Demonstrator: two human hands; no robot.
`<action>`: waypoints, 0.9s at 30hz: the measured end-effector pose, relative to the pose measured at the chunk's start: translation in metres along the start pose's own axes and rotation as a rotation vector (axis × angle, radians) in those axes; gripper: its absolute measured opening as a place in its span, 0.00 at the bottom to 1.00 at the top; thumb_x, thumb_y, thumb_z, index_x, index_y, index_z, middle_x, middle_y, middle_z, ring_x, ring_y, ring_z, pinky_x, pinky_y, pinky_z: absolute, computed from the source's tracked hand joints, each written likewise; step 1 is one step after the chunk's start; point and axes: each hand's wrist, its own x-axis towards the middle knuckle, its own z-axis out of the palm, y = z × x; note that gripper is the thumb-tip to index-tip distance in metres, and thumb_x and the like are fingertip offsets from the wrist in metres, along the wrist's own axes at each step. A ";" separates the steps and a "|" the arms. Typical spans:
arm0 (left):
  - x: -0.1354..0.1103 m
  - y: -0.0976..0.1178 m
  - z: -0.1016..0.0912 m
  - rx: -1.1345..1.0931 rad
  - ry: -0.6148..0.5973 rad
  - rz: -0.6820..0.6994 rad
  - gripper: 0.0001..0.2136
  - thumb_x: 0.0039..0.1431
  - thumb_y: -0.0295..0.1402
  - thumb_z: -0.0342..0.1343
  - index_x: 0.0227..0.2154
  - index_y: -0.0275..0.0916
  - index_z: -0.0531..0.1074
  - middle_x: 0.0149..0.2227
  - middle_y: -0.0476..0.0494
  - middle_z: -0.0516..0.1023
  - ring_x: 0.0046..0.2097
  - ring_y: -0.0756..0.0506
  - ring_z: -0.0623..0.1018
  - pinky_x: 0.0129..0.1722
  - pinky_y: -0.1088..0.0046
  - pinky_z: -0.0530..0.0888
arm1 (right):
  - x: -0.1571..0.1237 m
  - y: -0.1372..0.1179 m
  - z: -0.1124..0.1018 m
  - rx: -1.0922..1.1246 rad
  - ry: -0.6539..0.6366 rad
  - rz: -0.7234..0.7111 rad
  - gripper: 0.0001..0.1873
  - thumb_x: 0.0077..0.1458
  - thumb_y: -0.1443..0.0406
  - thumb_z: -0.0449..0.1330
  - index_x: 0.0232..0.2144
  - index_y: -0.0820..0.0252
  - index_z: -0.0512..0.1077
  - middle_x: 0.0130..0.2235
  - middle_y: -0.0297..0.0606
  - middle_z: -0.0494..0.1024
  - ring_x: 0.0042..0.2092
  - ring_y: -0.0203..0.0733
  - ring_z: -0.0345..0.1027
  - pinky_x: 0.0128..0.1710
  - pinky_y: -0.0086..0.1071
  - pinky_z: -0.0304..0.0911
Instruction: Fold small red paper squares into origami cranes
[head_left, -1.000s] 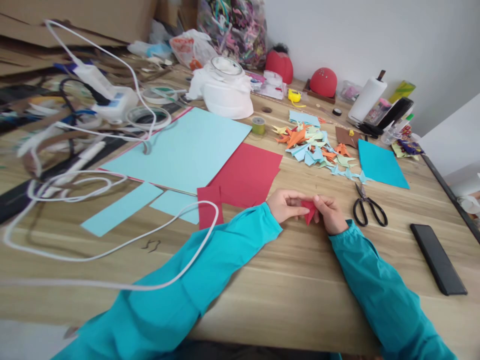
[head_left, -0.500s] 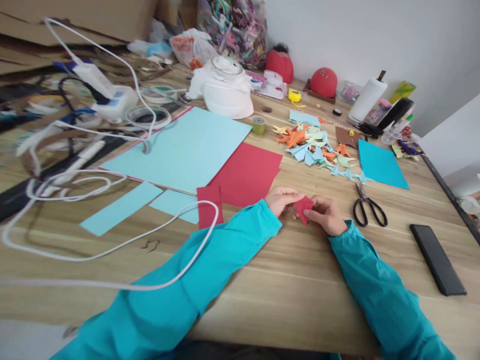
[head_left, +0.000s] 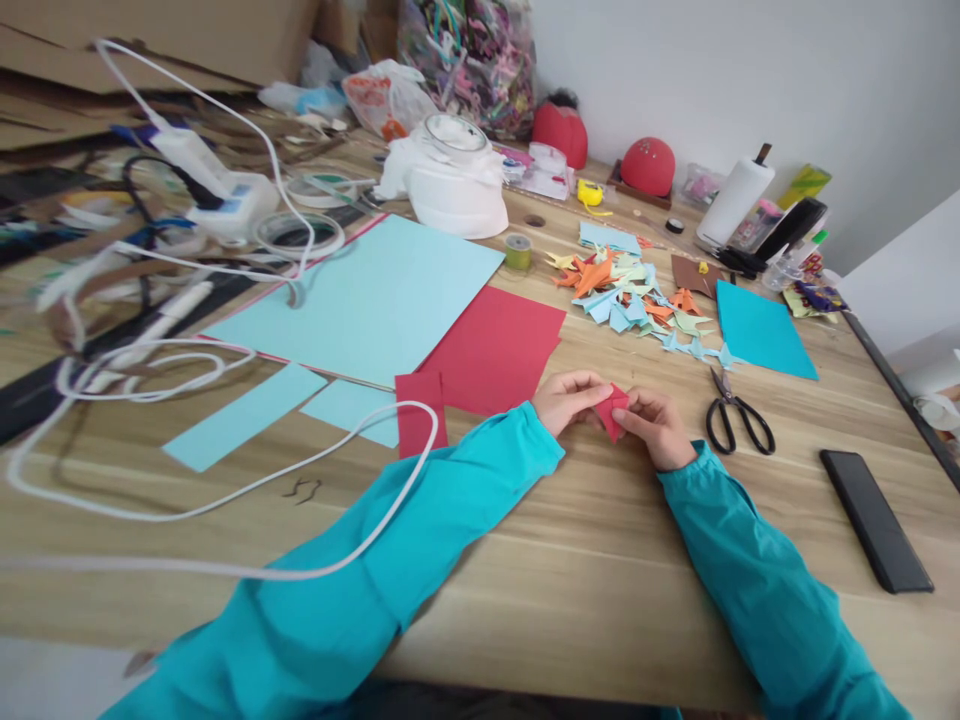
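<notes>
Evidently, two hands share one folded red paper (head_left: 612,414), left of the black-handled scissors (head_left: 726,400).
The left hand (head_left: 566,403) has its fingers clamped on the paper's upper left edge, likely to steady it; the right hand (head_left: 660,430) presses a thumb to its face, perhaps to keep a crease flat, its other fingers partly hidden behind. The scissors lie on the worktop (head_left: 570,610), blades pointing away, seemingly parked within reach. Well left of the scissors are red sheets (head_left: 491,345), probably spare stock. Just beyond the scissors lies a turquoise sheet (head_left: 766,330); beyond and left of them, folded paper figures (head_left: 619,290) lie heaped, apparently gathered out of the working space.
</notes>
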 end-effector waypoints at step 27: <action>-0.008 -0.006 0.001 0.500 -0.006 0.418 0.15 0.52 0.34 0.53 0.43 0.35 0.69 0.46 0.37 0.73 0.48 0.42 0.72 0.48 0.66 0.68 | 0.003 0.007 -0.004 0.109 0.141 -0.009 0.12 0.46 0.61 0.63 0.20 0.61 0.67 0.17 0.29 0.70 0.20 0.31 0.59 0.21 0.26 0.54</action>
